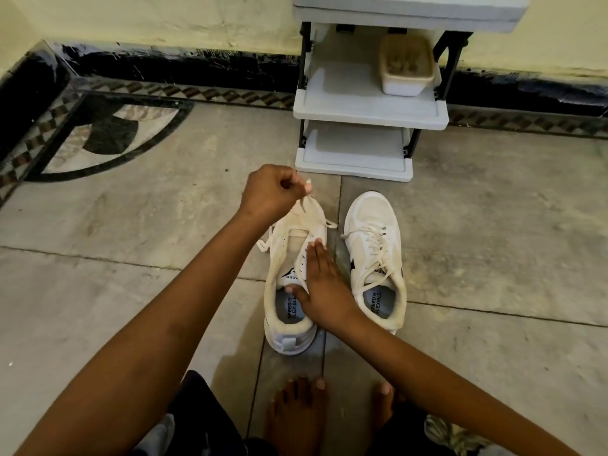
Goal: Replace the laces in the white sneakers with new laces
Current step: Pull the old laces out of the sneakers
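White sneakers, a pair, parked side by side on the grey stone floor [131,258] right in front of someone sitting there. The left sneaker [279,258] is the one getting the attention. The left hand [273,189] is up above its toe with the fingers curled in, pinching the lace [304,205] between thumb and fingertips, so it runs up from the front eyelets. The right hand [324,287] lies flat along the side that faces the other shoe, fingers straight and together, thumb across by the tongue. It's resting on the shoe, not gripping it. More loose lace hangs off that shoe's far side. The right sneaker [375,255] sits just beside it, laced up, with the ends lying loose on top. Bare feet [296,413] poke in near the heels. Behind the shoes there's a white shoe rack [368,103] against the wall, with a lidded tub [406,65] on its shelf.
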`<state>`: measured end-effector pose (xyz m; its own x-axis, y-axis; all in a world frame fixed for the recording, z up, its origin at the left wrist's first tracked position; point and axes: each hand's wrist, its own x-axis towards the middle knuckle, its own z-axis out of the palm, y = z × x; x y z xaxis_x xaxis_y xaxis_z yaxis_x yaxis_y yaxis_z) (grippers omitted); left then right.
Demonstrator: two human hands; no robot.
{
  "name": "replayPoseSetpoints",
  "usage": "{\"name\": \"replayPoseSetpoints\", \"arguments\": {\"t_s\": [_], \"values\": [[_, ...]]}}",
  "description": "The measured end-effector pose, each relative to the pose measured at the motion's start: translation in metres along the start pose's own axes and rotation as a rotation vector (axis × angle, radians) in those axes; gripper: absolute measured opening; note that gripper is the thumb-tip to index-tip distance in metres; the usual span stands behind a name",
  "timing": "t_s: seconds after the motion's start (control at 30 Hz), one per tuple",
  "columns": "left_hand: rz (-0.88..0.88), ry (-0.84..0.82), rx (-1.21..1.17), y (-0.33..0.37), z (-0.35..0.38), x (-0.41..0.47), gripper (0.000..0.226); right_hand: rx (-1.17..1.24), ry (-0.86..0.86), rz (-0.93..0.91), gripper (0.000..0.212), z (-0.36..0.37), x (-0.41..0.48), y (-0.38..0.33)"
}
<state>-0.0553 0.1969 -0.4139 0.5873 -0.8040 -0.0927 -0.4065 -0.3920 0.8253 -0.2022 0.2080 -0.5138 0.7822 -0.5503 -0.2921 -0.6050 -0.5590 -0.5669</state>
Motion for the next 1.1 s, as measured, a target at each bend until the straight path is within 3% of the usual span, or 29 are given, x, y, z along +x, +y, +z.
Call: {"name": "replayPoseSetpoints", "arguments": {"t_s": [0.13, 0.3, 0.5, 0.6, 0.67, 0.77, 0.97, 1.1], "values": [[-0.022, -0.136, 0.161, -0.027, -0.003, -0.001, 0.041, 0.004, 0.003, 0.004, 0.084, 0.002, 0.001, 0.001], [-0.003, -0.307, 0.604, -0.054, 0.01, -0.011, 0.028, 0.002, 0.011, -0.001, 0.084, 0.003, 0.001, 0.0], [0.135, -0.236, 1.022, -0.047, 0.029, -0.018, 0.028, -0.017, 0.048, 0.0, 0.08, 0.005, 0.0, 0.0], [0.061, -0.328, 0.962, -0.043, 0.032, -0.014, 0.024, -0.032, 0.051, 0.0, 0.079, 0.006, 0.0, 0.0], [-0.056, -0.403, 0.717, -0.039, 0.029, -0.009, 0.017, -0.041, 0.043, -0.002, 0.079, 0.006, 0.001, 0.0], [-0.108, -0.365, 0.449, -0.032, 0.027, -0.01, 0.015, -0.027, 0.026, -0.003, 0.081, 0.005, 0.002, 0.001], [0.011, -0.337, 0.748, -0.044, 0.016, -0.009, 0.033, -0.007, 0.016, 0.0, 0.082, 0.004, 0.001, 0.001], [0.023, -0.292, 0.839, -0.043, 0.022, -0.01, 0.023, 0.004, 0.025, 0.006, 0.082, 0.005, 0.001, 0.001]]}}
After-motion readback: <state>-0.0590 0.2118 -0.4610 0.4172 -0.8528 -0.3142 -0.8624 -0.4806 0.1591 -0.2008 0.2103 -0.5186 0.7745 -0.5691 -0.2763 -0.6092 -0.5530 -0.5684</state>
